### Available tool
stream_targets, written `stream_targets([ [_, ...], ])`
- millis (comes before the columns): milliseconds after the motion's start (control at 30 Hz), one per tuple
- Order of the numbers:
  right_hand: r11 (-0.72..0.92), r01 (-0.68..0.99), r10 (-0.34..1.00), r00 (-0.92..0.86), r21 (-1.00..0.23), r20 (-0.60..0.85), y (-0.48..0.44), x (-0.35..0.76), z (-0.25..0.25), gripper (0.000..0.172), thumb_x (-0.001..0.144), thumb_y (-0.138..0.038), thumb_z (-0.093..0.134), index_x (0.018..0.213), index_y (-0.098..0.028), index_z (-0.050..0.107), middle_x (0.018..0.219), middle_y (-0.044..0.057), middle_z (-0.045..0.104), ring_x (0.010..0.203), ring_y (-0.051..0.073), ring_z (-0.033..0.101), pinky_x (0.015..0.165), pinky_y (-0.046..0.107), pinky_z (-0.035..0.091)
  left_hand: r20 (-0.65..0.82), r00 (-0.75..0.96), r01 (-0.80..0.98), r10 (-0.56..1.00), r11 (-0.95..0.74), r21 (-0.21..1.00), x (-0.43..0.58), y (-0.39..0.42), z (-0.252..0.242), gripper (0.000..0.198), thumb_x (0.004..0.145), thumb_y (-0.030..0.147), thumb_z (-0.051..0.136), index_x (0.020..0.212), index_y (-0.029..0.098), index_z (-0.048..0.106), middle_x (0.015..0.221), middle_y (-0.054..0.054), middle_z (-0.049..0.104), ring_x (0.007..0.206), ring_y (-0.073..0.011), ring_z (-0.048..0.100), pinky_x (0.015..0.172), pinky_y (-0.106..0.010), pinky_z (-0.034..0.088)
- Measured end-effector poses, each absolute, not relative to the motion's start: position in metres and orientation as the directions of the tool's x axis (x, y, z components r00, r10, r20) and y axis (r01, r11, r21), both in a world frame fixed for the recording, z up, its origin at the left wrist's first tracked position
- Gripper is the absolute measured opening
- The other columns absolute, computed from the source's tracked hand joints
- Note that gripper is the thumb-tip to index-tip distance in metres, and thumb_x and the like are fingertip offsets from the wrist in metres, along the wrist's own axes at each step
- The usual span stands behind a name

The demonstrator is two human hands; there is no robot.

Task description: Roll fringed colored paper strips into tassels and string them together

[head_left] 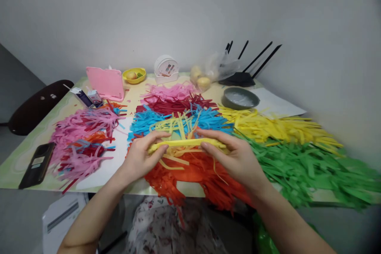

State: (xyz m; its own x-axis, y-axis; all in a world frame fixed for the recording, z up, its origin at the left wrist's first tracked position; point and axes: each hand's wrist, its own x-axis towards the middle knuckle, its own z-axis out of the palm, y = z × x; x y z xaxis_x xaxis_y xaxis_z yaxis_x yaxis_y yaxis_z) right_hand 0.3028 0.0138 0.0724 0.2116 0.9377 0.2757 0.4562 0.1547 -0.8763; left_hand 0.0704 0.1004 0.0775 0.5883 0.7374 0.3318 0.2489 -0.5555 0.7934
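Between my two hands stretches a yellow tissue paper tassel point(186, 143), its middle gathered into a narrow band. My left hand point(144, 156) pinches one end of the band between thumb and fingers. The other end is gripped by my right hand point(229, 152) in the same way. Loose pale yellow strips spread above and below the band. Underneath lie orange fringed paper strips point(181, 166), which hang over the table's front edge. Blue strips point(143, 123) lie just behind the hands, with dark red strips point(166, 106) and pink strips point(172, 92) farther back.
Yellow strips point(282, 127) and green strips point(312, 166) cover the right side. Mixed-colour tassels point(77, 131) and a phone point(37, 164) lie left. Along the back stand a pink tablet case point(105, 82), yellow dish point(134, 81), coaster holder point(166, 73), router point(238, 79) and grey bowl point(241, 99).
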Motion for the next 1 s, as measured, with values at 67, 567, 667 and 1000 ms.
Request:
stream_targets([
  [67, 0.164, 0.564, 0.928, 0.190, -0.809, 0.321, 0.014, 0.303, 0.074, 0.020, 0.086, -0.032, 0.062, 0.100, -0.022, 0.072, 0.101, 0.006, 0.075, 0.094, 0.024, 0.069, 0.085, 0.035, 0.051, 0.353, 0.613, 0.313, 0.707, -0.627, 0.714, 0.071, 0.101, 0.078, 0.013, 0.089, 0.022, 0.057, 0.099, 0.019, 0.065, 0.090, -0.004, 0.072, 0.079, -0.0151, 0.067, 0.074, -0.025, 0.049],
  [567, 0.166, -0.034, 0.971, 0.180, -0.986, 0.158, 0.025, 0.295, 0.069, 0.012, 0.077, -0.032, 0.074, 0.084, -0.023, 0.077, 0.070, 0.003, 0.076, 0.061, 0.018, 0.071, 0.062, 0.032, 0.061, 0.031, 0.626, -0.119, 0.779, 0.056, 0.991, 0.076, 0.105, 0.071, 0.024, 0.083, 0.031, 0.069, 0.100, 0.014, 0.075, 0.077, -0.007, 0.073, 0.063, -0.0160, 0.068, 0.067, -0.029, 0.054],
  [667, 0.177, -0.110, 0.972, 0.174, -0.978, 0.157, 0.031, 0.296, 0.066, 0.010, 0.075, -0.032, 0.076, 0.077, -0.023, 0.077, 0.066, 0.002, 0.074, 0.059, 0.017, 0.070, 0.061, 0.031, 0.061, 0.059, 0.628, -0.187, 0.776, 0.077, 0.979, 0.079, 0.107, 0.066, 0.016, 0.081, 0.026, 0.069, 0.090, 0.016, 0.078, 0.076, -0.007, 0.073, 0.064, -0.0147, 0.067, 0.068, -0.027, 0.053],
  [1000, 0.300, 0.098, 0.932, 0.182, -0.949, 0.313, 0.024, 0.291, 0.067, 0.015, 0.075, -0.015, 0.061, 0.070, -0.022, 0.073, 0.065, 0.002, 0.073, 0.058, 0.016, 0.069, 0.056, 0.026, 0.057, 0.194, 0.715, -0.077, 0.671, -0.200, 0.977, 0.064, 0.108, 0.070, 0.017, 0.087, 0.027, 0.063, 0.087, 0.016, 0.076, 0.089, -0.010, 0.075, 0.084, -0.0214, 0.070, 0.080, -0.033, 0.053],
])
